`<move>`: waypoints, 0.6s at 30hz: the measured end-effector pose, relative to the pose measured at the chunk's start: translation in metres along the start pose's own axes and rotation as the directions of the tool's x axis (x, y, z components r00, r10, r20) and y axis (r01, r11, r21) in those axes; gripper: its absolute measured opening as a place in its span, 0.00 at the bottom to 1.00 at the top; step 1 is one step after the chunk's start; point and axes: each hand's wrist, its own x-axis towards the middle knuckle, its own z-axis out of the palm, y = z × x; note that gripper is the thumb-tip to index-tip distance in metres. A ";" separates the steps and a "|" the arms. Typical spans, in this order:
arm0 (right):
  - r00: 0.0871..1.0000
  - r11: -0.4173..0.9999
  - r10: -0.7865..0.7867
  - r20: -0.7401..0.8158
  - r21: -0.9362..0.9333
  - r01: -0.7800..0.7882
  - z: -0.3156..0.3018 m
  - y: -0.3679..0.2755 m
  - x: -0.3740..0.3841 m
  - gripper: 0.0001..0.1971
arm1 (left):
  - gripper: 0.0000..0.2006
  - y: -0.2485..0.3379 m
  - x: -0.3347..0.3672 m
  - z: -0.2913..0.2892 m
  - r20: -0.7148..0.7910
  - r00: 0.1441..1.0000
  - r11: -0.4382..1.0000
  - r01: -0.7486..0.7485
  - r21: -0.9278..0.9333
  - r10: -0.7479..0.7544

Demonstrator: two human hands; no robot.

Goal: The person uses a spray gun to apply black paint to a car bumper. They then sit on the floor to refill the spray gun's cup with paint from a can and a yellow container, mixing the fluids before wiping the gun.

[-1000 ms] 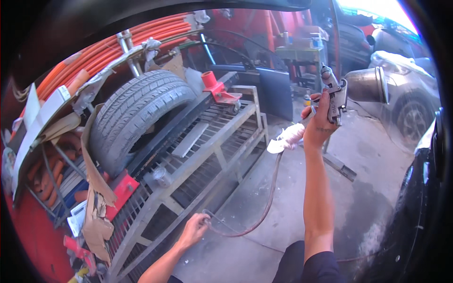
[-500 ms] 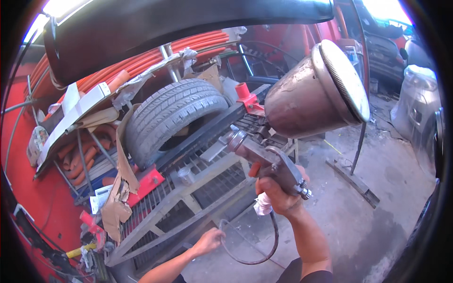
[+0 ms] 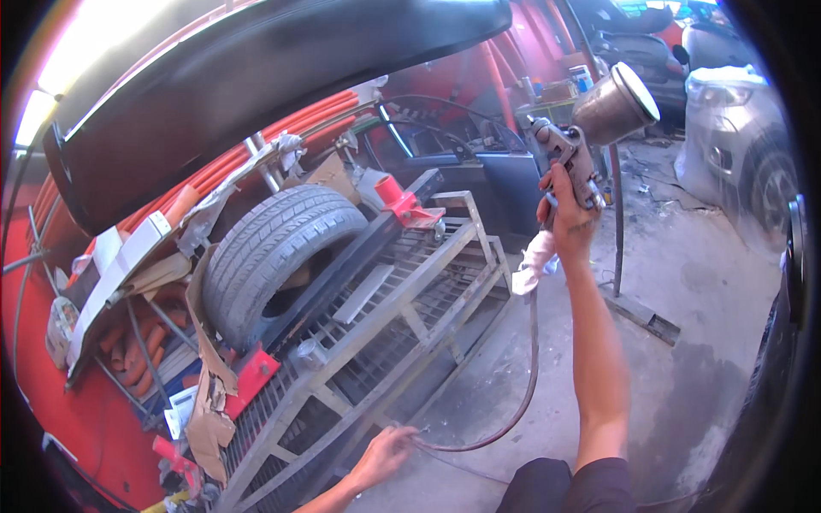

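From my end I see the right hand (image 3: 566, 205) closed around the handle of the spray gun (image 3: 575, 161), raised beyond the rack's far right corner, its cup (image 3: 607, 111) tipped rightward. I judge the full-fist hold carries the cup's weight. The hose (image 3: 534, 368) drops from a white wrap (image 3: 535, 259) below that fist and curves to the left hand (image 3: 386, 455), pinched on it near the rack's lower right edge, probably keeping slack off the floor. A black panel (image 3: 282, 98) hangs overhead, its support hidden from me. On the rack (image 3: 398, 306), a tire (image 3: 274, 244) leans along the left edge, perhaps steadied by the beam (image 3: 342, 254).
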 end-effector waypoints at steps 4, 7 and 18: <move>0.985 0.988 0.137 -0.109 0.088 -0.128 -0.011 0.016 0.046 0.15 | 0.23 0.039 0.014 -0.001 -0.035 0.999 0.999 -0.017 -0.032 0.015; 0.978 0.992 0.098 -0.186 0.092 -0.082 -0.015 0.033 0.080 0.18 | 0.24 0.054 0.023 0.001 -0.056 0.998 0.997 -0.023 -0.080 0.018; 0.906 0.989 0.146 -0.397 0.048 -0.138 -0.018 0.050 0.124 0.21 | 0.26 0.065 0.026 0.002 -0.054 0.987 0.972 0.140 -0.191 -0.153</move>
